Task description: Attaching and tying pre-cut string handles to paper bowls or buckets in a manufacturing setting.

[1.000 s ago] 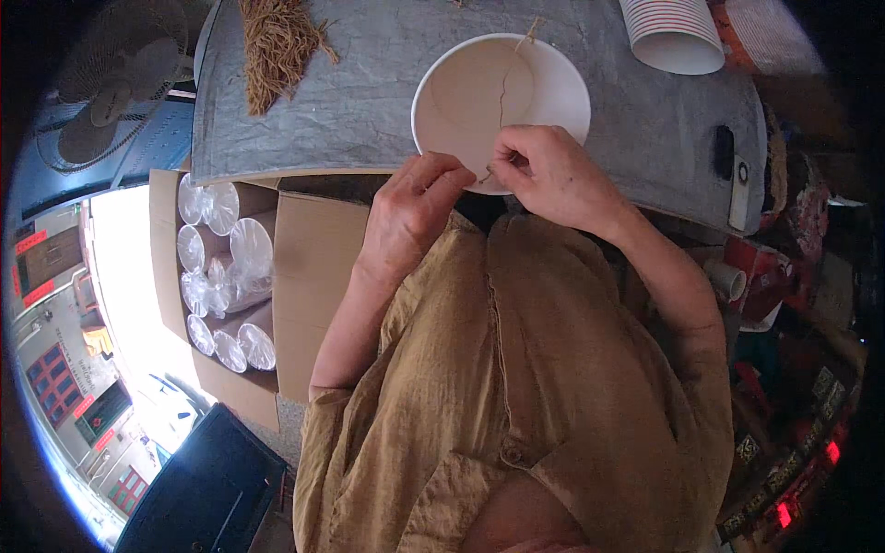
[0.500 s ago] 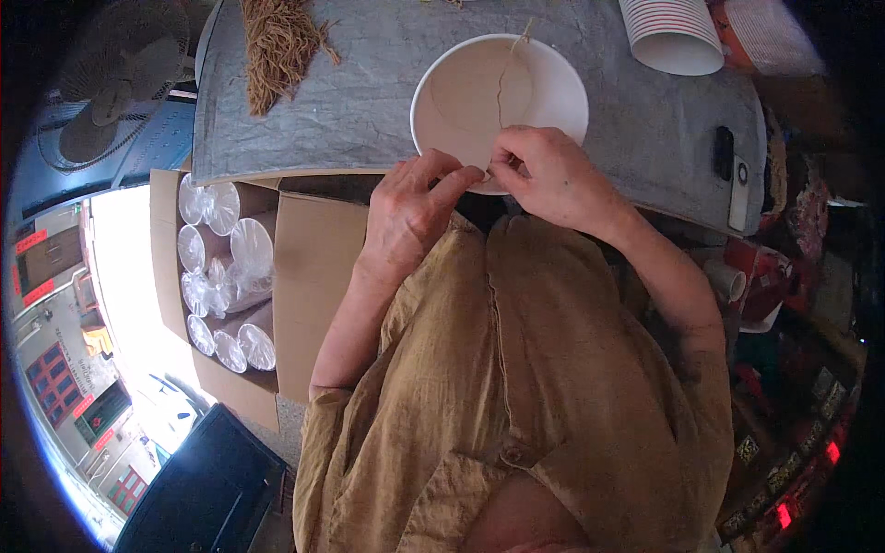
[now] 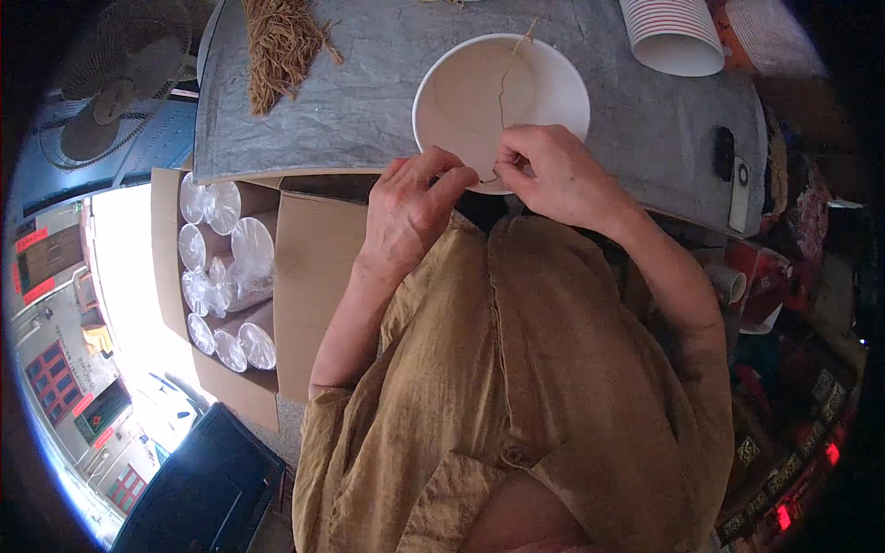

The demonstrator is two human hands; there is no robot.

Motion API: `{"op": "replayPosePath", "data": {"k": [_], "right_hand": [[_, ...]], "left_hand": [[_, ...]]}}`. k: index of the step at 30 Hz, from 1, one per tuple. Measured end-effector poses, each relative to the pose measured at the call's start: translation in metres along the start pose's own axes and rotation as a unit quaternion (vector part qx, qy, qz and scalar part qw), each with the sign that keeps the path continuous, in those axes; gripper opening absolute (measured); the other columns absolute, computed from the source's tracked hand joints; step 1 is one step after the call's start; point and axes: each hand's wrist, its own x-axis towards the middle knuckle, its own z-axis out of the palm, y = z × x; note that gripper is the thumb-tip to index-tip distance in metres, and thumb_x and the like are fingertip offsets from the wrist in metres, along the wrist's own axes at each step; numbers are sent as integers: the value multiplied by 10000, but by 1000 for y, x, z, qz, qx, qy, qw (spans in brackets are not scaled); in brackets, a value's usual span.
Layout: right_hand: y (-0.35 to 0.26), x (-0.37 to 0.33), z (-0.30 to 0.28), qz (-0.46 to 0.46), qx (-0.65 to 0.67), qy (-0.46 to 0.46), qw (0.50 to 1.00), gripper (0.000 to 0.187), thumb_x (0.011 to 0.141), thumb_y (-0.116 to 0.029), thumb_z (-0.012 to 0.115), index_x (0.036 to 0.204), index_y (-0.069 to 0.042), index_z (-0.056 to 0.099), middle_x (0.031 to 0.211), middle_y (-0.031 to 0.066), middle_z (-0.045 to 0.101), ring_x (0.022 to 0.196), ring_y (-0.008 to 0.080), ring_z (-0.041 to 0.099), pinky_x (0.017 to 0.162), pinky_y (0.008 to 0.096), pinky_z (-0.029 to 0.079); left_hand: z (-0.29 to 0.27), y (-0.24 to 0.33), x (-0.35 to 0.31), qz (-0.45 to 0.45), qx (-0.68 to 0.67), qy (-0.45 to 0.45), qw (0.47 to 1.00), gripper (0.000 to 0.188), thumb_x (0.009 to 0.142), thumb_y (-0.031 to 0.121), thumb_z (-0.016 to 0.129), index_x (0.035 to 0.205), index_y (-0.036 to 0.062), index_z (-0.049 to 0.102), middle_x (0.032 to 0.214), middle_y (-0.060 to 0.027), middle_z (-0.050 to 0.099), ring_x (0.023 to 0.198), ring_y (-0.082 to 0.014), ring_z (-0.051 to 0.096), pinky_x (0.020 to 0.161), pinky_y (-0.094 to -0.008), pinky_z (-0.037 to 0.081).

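A large white paper bucket [image 3: 573,97] stands at the table's near edge, its open mouth facing me. Over its mouth runs a thin brown string [image 3: 502,90], from the far rim down to my fingers. My left hand [image 3: 412,203] pinches a bit of the string between thumb and forefinger at the near rim. Just right of it, my right hand [image 3: 558,175] pinches the string too, thumb against forefinger. A short stretch of string shows between the two pinches. The fingertips partly hide the string's end.
A bundle of brown fibre strands [image 3: 279,55] lies at the far left of the grey table [image 3: 359,92]. Stacked white cups [image 3: 678,46] lie far right. A black object [image 3: 724,152] and a white remote [image 3: 739,194] sit near the right edge. Left below stands a cardboard box [image 3: 318,286] of wrapped cups.
My right hand has shifted slightly right, away from the left, so the gap between the fingertips is wider. The string has moved slightly with it.
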Motion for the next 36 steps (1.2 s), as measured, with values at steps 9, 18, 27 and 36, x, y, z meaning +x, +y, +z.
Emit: {"op": "replayPosePath", "data": {"k": [9,18,27,36], "right_hand": [[0,0,-1,4,15,-7,1000,103,825,-71,619,801,29,615,779,224,661,768,414,667,677,469,513],[1,1,2,-4,18,3,1000,138,841,-96,633,805,35,609,790,234,659,773,421,666,676,476,512],[2,2,2,-7,-22,-21,1000,108,875,-63,633,879,44,622,789,187,674,716,280,689,659,392,522],[-1,5,2,-20,-26,0,999,95,822,-79,635,811,16,633,799,211,671,797,408,674,698,478,522]], "left_hand": [[-2,1,1,-14,-18,-14,1000,178,798,59,709,958,138,700,950,-15,664,859,-243,659,752,-367,518],[-2,1,0,-7,-10,-14,1000,186,784,47,712,949,131,693,951,-16,658,853,-240,658,743,-363,514],[2,-1,-1,-2,-16,-3,1000,255,724,24,660,954,132,680,956,-11,642,861,-217,664,751,-354,504],[-2,0,1,-14,-25,-9,1000,199,801,46,705,978,137,700,945,-17,666,861,-236,666,750,-361,506]]}}
